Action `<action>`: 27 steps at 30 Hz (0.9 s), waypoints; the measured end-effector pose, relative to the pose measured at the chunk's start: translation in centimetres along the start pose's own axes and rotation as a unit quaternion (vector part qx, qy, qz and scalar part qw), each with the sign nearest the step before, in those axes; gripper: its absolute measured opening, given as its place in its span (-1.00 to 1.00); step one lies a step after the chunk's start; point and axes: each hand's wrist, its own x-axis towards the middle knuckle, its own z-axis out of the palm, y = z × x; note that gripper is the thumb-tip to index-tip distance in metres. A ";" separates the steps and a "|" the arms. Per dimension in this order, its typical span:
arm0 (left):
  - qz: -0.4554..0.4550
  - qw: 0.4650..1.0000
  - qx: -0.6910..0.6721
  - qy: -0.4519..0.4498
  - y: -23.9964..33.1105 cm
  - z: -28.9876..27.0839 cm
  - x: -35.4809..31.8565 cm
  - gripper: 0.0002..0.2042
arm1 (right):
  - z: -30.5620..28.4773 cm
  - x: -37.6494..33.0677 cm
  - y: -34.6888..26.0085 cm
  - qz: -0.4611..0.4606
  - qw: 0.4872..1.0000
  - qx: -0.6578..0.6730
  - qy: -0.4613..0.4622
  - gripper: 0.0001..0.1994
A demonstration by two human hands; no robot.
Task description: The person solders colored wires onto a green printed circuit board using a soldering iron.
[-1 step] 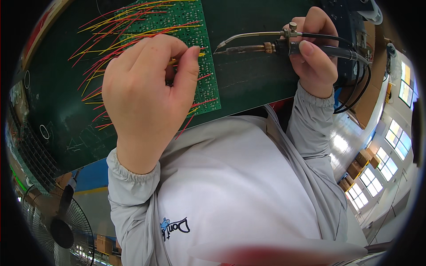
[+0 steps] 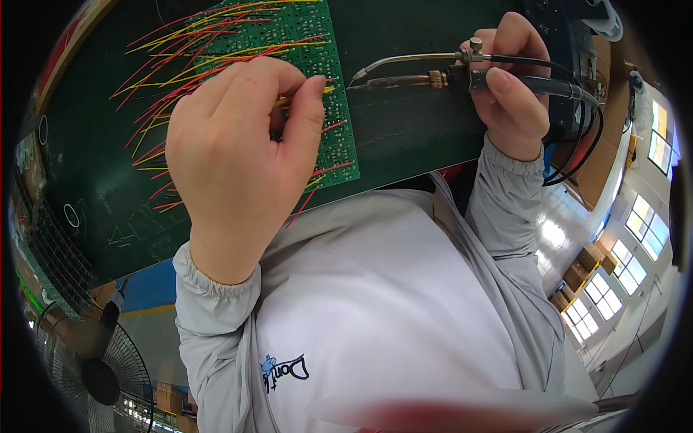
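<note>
Under the left hand (image 2: pixel 234 155), pinched on a yellow wire (image 2: pixel 326 90), lies the green circuit board (image 2: pixel 333 141), soldering iron (image 2: pixel 433 78) gripped in the right hand (image 2: pixel 509 90).

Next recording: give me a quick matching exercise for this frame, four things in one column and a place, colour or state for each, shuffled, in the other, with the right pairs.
Things:
1. left hand
2. right hand
3. circuit board
4. floor fan

Descriptions:
A. green, lying on the dark mat
B. pinching a yellow wire over the board
C. black, at the lower left edge
D. gripping the soldering iron, tip toward the board

Pairs: 1-B, 2-D, 3-A, 4-C
</note>
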 end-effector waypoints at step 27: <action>0.005 1.000 0.015 0.018 -0.2 0.2 0.1 -0.85 | -0.2 -0.1 0.1 0.003 0.994 -0.102 -0.036 -0.73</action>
